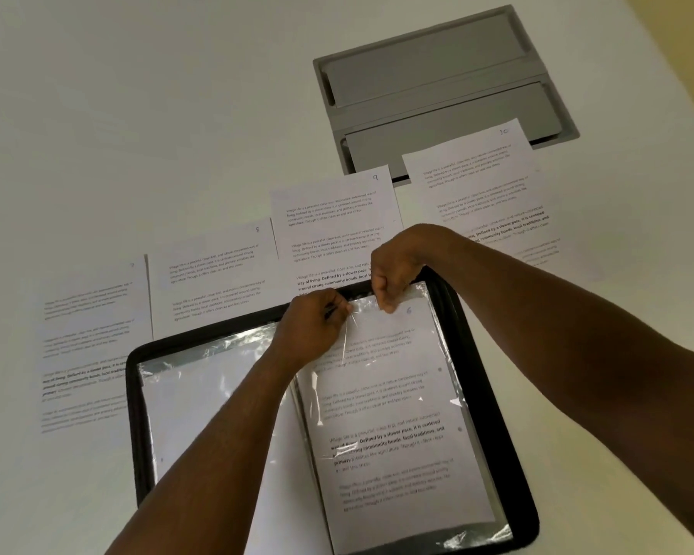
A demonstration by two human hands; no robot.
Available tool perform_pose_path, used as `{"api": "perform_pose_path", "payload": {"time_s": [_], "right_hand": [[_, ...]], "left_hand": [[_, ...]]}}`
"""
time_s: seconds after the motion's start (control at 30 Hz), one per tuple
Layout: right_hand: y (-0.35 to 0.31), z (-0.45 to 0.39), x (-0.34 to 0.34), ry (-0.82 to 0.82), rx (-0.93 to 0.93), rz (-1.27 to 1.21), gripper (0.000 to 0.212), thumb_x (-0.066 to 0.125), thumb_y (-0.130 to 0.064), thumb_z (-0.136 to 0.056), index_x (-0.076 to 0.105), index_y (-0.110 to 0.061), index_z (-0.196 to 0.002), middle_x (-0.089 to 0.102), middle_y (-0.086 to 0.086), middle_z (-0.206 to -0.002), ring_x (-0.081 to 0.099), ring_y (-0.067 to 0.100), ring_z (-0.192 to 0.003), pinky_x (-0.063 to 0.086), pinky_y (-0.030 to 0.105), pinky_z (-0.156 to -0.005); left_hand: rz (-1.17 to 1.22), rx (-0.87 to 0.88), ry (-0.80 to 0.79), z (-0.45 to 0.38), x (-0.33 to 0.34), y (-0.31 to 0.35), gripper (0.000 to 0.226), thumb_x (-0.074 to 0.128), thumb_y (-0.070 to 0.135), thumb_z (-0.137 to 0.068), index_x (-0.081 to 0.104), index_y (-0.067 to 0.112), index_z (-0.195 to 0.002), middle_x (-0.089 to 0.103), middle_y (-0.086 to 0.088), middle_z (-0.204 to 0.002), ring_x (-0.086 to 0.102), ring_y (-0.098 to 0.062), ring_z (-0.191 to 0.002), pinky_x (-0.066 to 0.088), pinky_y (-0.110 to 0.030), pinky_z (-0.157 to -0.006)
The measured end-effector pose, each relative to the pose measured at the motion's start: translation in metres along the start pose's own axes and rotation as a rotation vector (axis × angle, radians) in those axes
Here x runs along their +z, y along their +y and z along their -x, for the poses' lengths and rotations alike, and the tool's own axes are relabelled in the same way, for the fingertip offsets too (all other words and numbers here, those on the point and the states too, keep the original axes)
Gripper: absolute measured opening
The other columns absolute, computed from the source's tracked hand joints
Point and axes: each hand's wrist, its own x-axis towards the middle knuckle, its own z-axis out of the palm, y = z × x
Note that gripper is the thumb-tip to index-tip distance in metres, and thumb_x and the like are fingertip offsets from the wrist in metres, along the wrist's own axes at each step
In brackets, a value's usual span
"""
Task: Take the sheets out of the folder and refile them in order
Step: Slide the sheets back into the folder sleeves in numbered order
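Your left hand (311, 326) pinches the clear sleeve's (397, 414) top edge, right hand (389, 280) pinches sheet 6 (385, 394) at sleeve mouth, inside open folder (493, 414); sheets 7-10 (213, 274) lie just beyond folder.

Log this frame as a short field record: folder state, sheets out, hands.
folder: open black folder on white table
in sleeve: sheet 6, right page
laid out: sheets 7, 8, 9, 10
left hand: pinches plastic sleeve edge
right hand: pinches sheet 6 top
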Motion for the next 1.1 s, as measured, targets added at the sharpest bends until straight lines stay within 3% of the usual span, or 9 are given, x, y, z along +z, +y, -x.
{"api": "perform_pose_path", "payload": {"time_s": [0.1, 0.23, 0.37, 0.43, 0.53, 0.7, 0.83, 0.97, 1.1], "right_hand": [[0.001, 0.013, 0.006, 0.122, 0.021, -0.278, 0.020, 0.068, -0.029, -0.090, 0.072, -0.012, -0.100, 0.069, 0.006, -0.084, 0.059, 0.018, -0.076, 0.050, 0.028, -0.065], [0.010, 0.037, 0.029, 0.298, 0.041, -0.655, 0.055, 0.054, -0.057, -0.090, 0.058, -0.008, -0.113, 0.068, 0.013, -0.104, 0.066, 0.027, -0.089, 0.059, 0.037, -0.068], [0.023, 0.058, 0.076, 0.357, -0.011, -0.699, 0.067, 0.050, -0.069, -0.080, 0.059, -0.012, -0.115, 0.068, 0.010, -0.105, 0.067, 0.025, -0.095, 0.058, 0.032, -0.077], [0.026, 0.062, 0.101, 0.370, -0.021, -0.701, 0.065, 0.055, -0.066, -0.076, 0.061, -0.009, -0.108, 0.070, 0.008, -0.100, 0.069, 0.022, -0.091, 0.059, 0.035, -0.082], [0.020, 0.060, 0.136, 0.376, -0.009, -0.706, 0.034, 0.066, -0.043, -0.086, 0.064, -0.014, -0.103, 0.072, 0.005, -0.096, 0.071, 0.021, -0.086, 0.059, 0.034, -0.080], [-0.004, 0.067, 0.174, 0.351, -0.110, -1.154, 0.036, 0.069, -0.029, -0.089, 0.062, -0.013, -0.121, 0.072, 0.011, -0.109, 0.068, 0.031, -0.103, 0.050, 0.052, -0.097], [-0.051, 0.073, 0.188, 0.314, -0.283, -1.509, 0.039, 0.061, -0.022, -0.094, 0.057, -0.008, -0.130, 0.067, 0.018, -0.120, 0.063, 0.034, -0.113, 0.045, 0.053, -0.102], [-0.106, 0.070, 0.195, 0.319, -0.390, -1.564, 0.052, 0.060, -0.041, -0.092, 0.055, -0.009, -0.133, 0.063, 0.021, -0.124, 0.063, 0.032, -0.107, 0.051, 0.047, -0.096], [-0.156, 0.060, 0.201, 0.293, -0.482, -1.455, 0.074, 0.045, -0.070, -0.085, 0.058, -0.013, -0.130, 0.065, 0.010, -0.126, 0.059, 0.023, -0.120, 0.041, 0.040, -0.109]], "left_hand": [[0.002, -0.009, 0.021, 0.002, 0.000, -0.002, 0.012, 0.060, 0.028, -0.095, 0.064, 0.020, -0.087, 0.064, 0.007, -0.079, 0.059, -0.007, -0.073, 0.041, -0.016, -0.065], [0.037, -0.034, 0.065, 0.007, 0.000, -0.005, 0.009, 0.061, 0.025, -0.095, 0.066, 0.019, -0.090, 0.063, 0.009, -0.081, 0.057, -0.004, -0.075, 0.039, -0.013, -0.066], [0.096, -0.051, 0.148, 0.017, 0.004, -0.005, 0.010, 0.061, 0.024, -0.094, 0.068, 0.016, -0.096, 0.067, 0.006, -0.088, 0.061, -0.009, -0.082, 0.043, -0.019, -0.069], [0.138, -0.014, 0.205, 0.027, 0.008, -0.008, 0.022, 0.065, 0.023, -0.092, 0.064, 0.015, -0.112, 0.065, 0.003, -0.105, 0.061, -0.011, -0.094, 0.048, -0.022, -0.079], [0.063, 0.063, 0.248, 0.046, 0.016, -0.017, 0.055, 0.066, 0.030, -0.090, 0.045, 0.016, -0.139, 0.045, -0.004, -0.142, 0.051, -0.021, -0.123, 0.048, -0.036, -0.098], [-0.070, 0.044, 0.171, 0.095, 0.025, -0.015, 0.055, 0.061, 0.038, -0.093, 0.043, 0.021, -0.142, 0.027, -0.002, -0.157, 0.031, -0.019, -0.141, 0.039, -0.033, -0.104], [0.292, -0.110, 0.057, 0.136, 0.020, 0.000, 0.048, 0.058, 0.050, -0.090, 0.054, 0.028, -0.132, 0.056, 0.007, -0.136, 0.060, -0.002, -0.106, 0.044, -0.007, -0.084], [0.654, -0.148, 0.068, 0.175, -0.004, 0.017, 0.038, 0.049, 0.055, -0.092, 0.058, 0.038, -0.124, 0.067, 0.012, -0.119, 0.063, 0.009, -0.098, 0.048, -0.015, -0.086], [1.013, -0.104, -0.042, 0.208, -0.038, -0.003, 0.050, 0.050, 0.052, -0.093, 0.055, 0.025, -0.135, 0.063, -0.007, -0.130, 0.059, -0.023, -0.120, 0.047, -0.041, -0.102]]}}
